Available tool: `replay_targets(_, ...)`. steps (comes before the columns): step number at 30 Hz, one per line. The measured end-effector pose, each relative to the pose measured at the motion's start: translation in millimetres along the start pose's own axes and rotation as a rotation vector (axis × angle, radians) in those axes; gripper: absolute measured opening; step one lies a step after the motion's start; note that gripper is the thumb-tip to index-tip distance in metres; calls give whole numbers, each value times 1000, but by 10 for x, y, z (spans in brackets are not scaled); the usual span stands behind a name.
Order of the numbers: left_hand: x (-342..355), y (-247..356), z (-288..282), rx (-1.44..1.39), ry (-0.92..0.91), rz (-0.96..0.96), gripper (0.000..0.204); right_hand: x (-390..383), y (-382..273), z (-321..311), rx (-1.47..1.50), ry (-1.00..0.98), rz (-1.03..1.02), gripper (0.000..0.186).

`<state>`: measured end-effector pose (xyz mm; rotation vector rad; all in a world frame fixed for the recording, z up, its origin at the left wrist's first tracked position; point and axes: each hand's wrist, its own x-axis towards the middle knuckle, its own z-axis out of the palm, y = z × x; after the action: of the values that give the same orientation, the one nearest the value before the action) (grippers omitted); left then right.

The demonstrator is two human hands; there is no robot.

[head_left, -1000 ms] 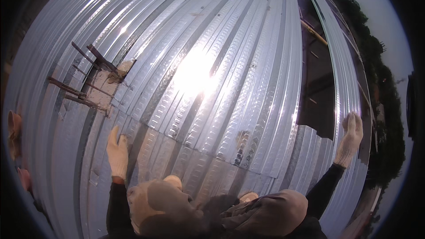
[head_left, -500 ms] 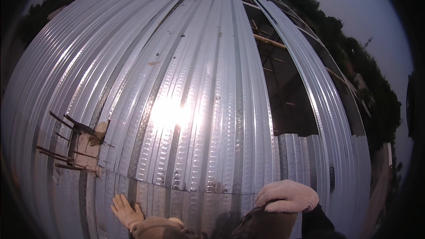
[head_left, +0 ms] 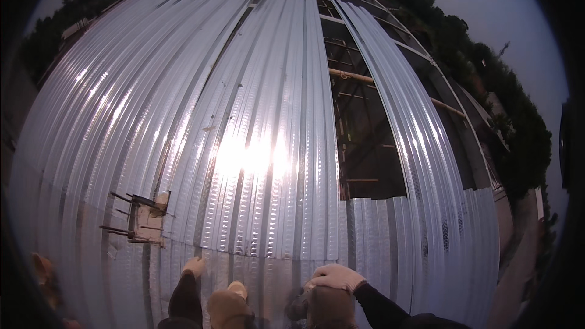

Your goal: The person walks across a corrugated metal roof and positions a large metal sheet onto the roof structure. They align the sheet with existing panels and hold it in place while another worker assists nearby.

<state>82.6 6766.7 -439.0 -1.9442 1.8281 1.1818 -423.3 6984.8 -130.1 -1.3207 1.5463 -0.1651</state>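
My right hand (head_left: pixel 335 277), in a pale knit glove, lies over my bent right knee (head_left: pixel 330 307) with its fingers draped across it. My left hand (head_left: pixel 194 266) is nearest the ribbed metal sheets (head_left: pixel 256 213), just left of my left knee (head_left: pixel 228 309). It looks small and bunched, and its fingers cannot be made out; nor can I tell whether it touches the metal. The toe of a light shoe (head_left: pixel 237 289) shows beyond that knee. Shiny corrugated sheets run away from me, with strong glare at the middle and a cross seam just ahead of my hands.
A concrete stub (head_left: pixel 149 222) with rusty bars sticks up through the sheets at left. Right of centre, a long opening (head_left: pixel 368 146) shows poles below, with a separate sheet strip (head_left: pixel 402 97) beyond it. A blurred brown shape (head_left: pixel 42 268) is at the lower left edge.
My left hand has lifted from lying spread on the sheet and drawn in beside my knee. My right hand stays on the right knee. The view has shifted, with the stub further right and lower.
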Motion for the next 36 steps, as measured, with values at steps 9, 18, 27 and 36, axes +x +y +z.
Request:
replay_targets(9, -3056, 2653, -800, -378, -54, 443, 57, -1366, -579, 514, -149, 465, 503, 45)
replay_targets(18, -5346, 1641, -1069, -415, 28, 255, 46, -2437, -752, 325, -115, 67, 341, 55)
replay_targets(27, -5960, -53, -1358, -447, 264, 38, 42, -2750, -833, -23, 357, 533, 483, 44)
replay_targets(36, -7196, -2051, -407, -1230, 679, -407, 38, -2389, -1870, 758, 175, -140, 417, 37)
